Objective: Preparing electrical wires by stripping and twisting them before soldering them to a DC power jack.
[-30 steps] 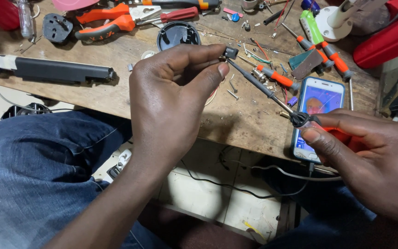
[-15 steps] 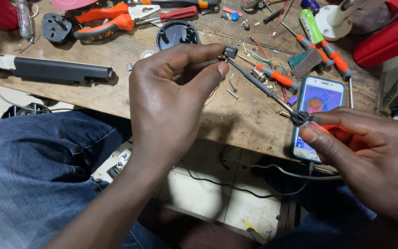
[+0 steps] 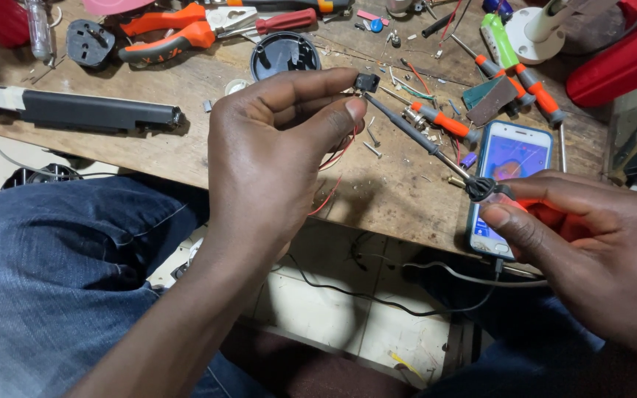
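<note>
The left hand pinches a small black switch; the right hand grips the soldering iron, tip touching it. Steadiness matters here.

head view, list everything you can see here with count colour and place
small component: 1, black, pinched in left fingertips, red wires below
soldering iron: 1, dark shaft, tip at the component
phone: 1, screen lit, bench edge by right hand
pliers: 1, orange handles, top of bench
screwdrivers: about 3, orange-handled, bench right of centre
round cap: 1, black, above left hand
plug: 1, black, top left
long bar: 1, black, left of bench
bench: 1, wooden
left hand: holds the component
right hand: grips the iron's handle
</note>
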